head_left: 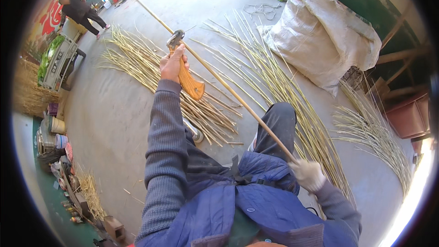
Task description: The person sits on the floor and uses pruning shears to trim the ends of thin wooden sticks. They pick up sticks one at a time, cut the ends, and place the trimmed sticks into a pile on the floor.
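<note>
My bare left hand (173, 65) is closed around a tool with a curved wooden handle (190, 84) and a metal head (175, 39). I cannot make out the exact kind of tool. A long thin stick (238, 98) runs from the upper left, past the tool's head, down to my right hand (308, 174). That hand wears a pale glove and grips the stick's thicker end beside my knee. Whether the metal head touches the stick is unclear. Below the tool lies a bundle of cut sticks (201, 114) on the floor.
Longer pale stalks (292, 96) lie to the right of my knee, with another pile (375, 132) farther right. A big white woven sack (320, 32) stands behind them. At the far left, a person (82, 11) stands near a small vehicle (59, 61). Buckets (57, 126) line the left wall.
</note>
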